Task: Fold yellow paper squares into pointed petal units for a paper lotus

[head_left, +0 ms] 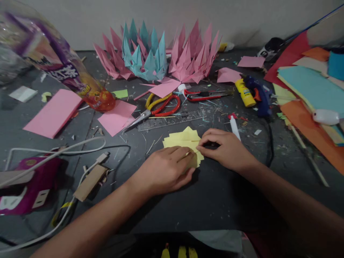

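A small stack of folded yellow paper (pixel 182 137) with stepped, pointed edges lies on the dark table in front of me. My left hand (pixel 168 166) rests over its lower left part, fingers laid across the paper and thumb apart. A tiny pale tip shows by those fingers, too small to name. At the paper's right edge my right hand (pixel 224 147) is closed in a pinch, thumb and forefinger together on the sheet. Part of the paper is hidden under the left hand.
Scissors (pixel 161 107) lie on a clear ruler (pixel 172 121) beyond the paper. Behind stand pink (pixel 193 53) and blue (pixel 145 53) folded-paper crowns. A drink bottle (pixel 67 68) stands left, near a white cable (pixel 53 147). On the right are a glue gun (pixel 259 96) and coloured sheets (pixel 311 89).
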Tool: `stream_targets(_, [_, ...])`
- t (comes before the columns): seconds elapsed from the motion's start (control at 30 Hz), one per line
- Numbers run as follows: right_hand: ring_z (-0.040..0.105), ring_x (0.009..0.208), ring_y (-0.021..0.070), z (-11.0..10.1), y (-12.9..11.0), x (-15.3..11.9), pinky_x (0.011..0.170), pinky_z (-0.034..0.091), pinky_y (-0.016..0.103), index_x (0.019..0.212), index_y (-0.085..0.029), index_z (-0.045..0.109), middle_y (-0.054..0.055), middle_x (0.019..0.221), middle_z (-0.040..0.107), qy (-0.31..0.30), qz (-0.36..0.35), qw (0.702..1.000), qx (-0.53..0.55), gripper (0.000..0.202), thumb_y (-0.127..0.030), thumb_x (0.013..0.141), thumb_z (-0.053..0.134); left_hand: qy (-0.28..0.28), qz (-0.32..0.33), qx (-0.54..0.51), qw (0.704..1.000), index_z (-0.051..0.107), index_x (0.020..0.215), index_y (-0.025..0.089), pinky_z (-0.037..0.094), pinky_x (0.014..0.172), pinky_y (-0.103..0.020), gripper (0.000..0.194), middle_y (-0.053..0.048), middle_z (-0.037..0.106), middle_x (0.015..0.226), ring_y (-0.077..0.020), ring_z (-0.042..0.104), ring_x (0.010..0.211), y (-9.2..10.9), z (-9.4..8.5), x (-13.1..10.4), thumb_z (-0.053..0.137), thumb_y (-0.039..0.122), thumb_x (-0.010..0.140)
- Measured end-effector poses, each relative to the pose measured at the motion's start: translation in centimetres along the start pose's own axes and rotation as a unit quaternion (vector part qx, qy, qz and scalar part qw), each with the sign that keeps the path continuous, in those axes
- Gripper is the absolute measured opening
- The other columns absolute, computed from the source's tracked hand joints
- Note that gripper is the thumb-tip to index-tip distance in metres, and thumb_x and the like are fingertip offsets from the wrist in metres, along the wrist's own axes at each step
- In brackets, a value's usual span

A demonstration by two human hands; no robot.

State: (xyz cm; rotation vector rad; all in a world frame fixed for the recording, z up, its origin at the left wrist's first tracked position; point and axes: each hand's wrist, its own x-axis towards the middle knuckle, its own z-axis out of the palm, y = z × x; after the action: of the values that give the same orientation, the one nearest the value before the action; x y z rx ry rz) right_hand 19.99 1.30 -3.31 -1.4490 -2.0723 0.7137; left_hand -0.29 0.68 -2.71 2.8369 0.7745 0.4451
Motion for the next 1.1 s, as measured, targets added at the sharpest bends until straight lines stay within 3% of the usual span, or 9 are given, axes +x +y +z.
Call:
stream_targets(0.2, [0.057,0.068,0.0132,0.0,-0.2,0.0,0.063,0.043,0.024,0.066,-0.019,0.063,0.0,0.073,0.06,-0.005,0.012,1.0,0.004,0.01,-0.014,0.074,0.06,-0.037,-0.006,0.014,0.999,0.062,0.097,0.012,0.05,0.074,-0.032,0.025,-0.008,0.062,0.101,-0.0204,0.055,0.09,0.3,0.4,0.4,0.045,0.029,0.088])
stream_targets(0.63, [0.054,0.073,0.0151,0.0,-0.5,-0.2,0.067,0.043,0.027,0.069,-0.02,0.056,0.001,0.076,0.057,-0.029,0.025,0.999,-0.016,0.007,-0.017,0.075,0.059,-0.021,-0.014,0.061,0.998,0.062,0.092,0.01,0.048,0.064,-0.03,0.026,-0.007,0.062,0.09,-0.0197,0.056,0.084,1.0,0.6,0.7,0.049,0.032,0.085])
stream_targets(0.83, [0.05,0.067,0.0146,-0.5,-0.1,0.0,0.061,0.041,0.026,0.071,-0.021,0.053,0.0,0.073,0.054,-0.045,0.06,0.997,0.023,0.009,-0.021,0.073,0.062,-0.051,-0.014,0.055,0.997,0.061,0.095,0.011,0.05,0.07,-0.032,0.026,-0.005,0.062,0.094,-0.0211,0.056,0.089,0.9,0.3,0.5,0.047,0.031,0.086])
stream_targets(1.1, [0.051,0.069,0.0157,-1.2,0.3,0.2,0.065,0.042,0.028,0.073,-0.021,0.054,0.001,0.073,0.056,-0.081,0.08,0.99,0.081,0.006,-0.027,0.074,0.057,-0.095,-0.011,0.048,0.994,0.059,0.095,0.012,0.049,0.074,-0.032,0.025,-0.006,0.061,0.099,-0.0202,0.055,0.089,0.7,-0.6,0.5,0.047,0.032,0.085])
